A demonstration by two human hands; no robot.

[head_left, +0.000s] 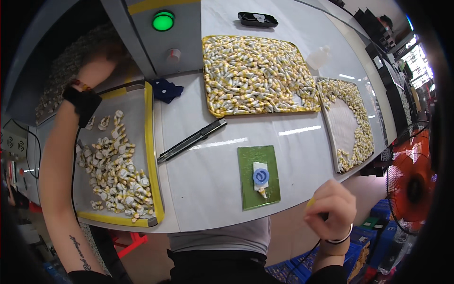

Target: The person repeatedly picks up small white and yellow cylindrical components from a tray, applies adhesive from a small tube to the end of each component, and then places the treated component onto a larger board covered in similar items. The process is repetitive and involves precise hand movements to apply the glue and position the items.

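Note:
My left hand (101, 64) reaches into a dark box at the upper left, over a heap of small pale pieces (71, 61). Its fingers are lost in shadow and blur. Below that forearm lies a yellow-edged tray (152, 156) with a loose pile of small white-and-yellow pieces (113, 175). My right hand (333, 208) is closed in the air off the table's front edge. A bit of yellow shows at its fingers, too small to name. Left of it, a green mat (250, 201) carries a white pad with a blue round piece (260, 176) and one small white-and-yellow piece (262, 191).
A large tray of white-and-yellow pieces (260, 75) stands at the back, with a part-filled tray (340, 123) to its right. A black box cutter (194, 139), a dark blue cloth (165, 91) and a black case (257, 19) lie around. An orange fan (410, 175) stands at right.

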